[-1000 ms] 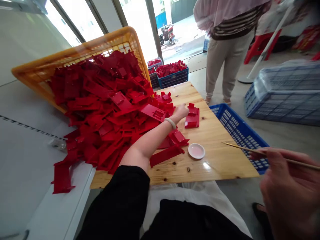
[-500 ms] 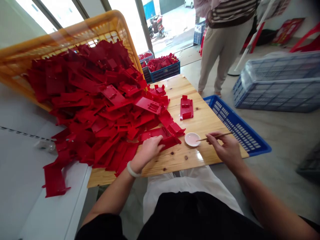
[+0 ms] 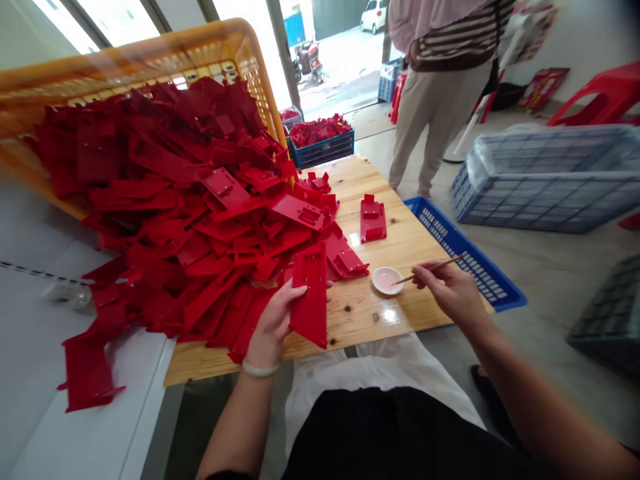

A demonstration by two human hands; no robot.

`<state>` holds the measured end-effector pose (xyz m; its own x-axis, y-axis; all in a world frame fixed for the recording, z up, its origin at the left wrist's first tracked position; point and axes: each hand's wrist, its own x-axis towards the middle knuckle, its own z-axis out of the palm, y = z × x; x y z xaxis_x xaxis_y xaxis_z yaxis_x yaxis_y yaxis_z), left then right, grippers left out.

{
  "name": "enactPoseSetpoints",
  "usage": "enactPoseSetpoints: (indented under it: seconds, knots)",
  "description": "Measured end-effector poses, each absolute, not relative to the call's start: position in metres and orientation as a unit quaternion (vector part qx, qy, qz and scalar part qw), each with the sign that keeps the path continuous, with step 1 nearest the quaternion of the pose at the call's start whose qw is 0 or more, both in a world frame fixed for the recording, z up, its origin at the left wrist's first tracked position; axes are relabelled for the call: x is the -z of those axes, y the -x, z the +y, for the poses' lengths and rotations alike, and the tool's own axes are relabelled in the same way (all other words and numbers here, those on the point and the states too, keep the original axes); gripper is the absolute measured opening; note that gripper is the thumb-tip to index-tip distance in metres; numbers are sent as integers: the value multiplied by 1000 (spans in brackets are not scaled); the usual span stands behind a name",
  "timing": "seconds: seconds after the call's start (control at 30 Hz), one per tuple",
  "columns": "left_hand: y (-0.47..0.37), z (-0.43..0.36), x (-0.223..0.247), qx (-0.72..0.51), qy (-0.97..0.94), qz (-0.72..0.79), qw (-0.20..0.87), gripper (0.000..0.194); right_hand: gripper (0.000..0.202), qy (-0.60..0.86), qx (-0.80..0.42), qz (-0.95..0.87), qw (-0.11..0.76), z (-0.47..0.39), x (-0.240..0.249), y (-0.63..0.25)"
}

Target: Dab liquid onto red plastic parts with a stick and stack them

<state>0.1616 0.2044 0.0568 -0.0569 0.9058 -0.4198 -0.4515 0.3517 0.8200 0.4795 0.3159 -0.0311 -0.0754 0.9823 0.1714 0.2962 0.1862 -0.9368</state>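
My left hand (image 3: 278,315) is closed around the edge of a red plastic panel (image 3: 310,300), raised and tilted at the pile's near edge. My right hand (image 3: 447,287) pinches a thin wooden brush (image 3: 434,266). The brush's tip reaches into a small white dish (image 3: 387,281) of pale pinkish liquid; its bristles are too small to make out. Beyond the dish, a red part with upright tabs (image 3: 373,219) lies alone on the wooden board (image 3: 360,317). Many similar red pieces (image 3: 215,220) are heaped to the left.
A tipped yellow crate (image 3: 240,47) backs the heap. Beside the board's right edge is a blue basket (image 3: 463,257). Grey-blue crates (image 3: 540,193) sit on the floor at right. Another person (image 3: 440,87) stands beyond the board, near a crate of red parts (image 3: 323,143).
My left hand has lifted the red panel off the pile's edge and turned it upright, nearer to me. My right hand and the brush stay at the dish. The view has shifted slightly.
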Motion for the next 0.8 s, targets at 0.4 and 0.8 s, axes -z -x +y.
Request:
enactPoseSetpoints:
  seconds: [0.4,0.8]
  knots:
    - [-191,210,-40,-613,-82,462,636,58,58,532,-332,-641,443,311,20,-498]
    - [-240,187,-71,-627,-217,484,570,97,18,432,-472,-508,577,248,-73,-461]
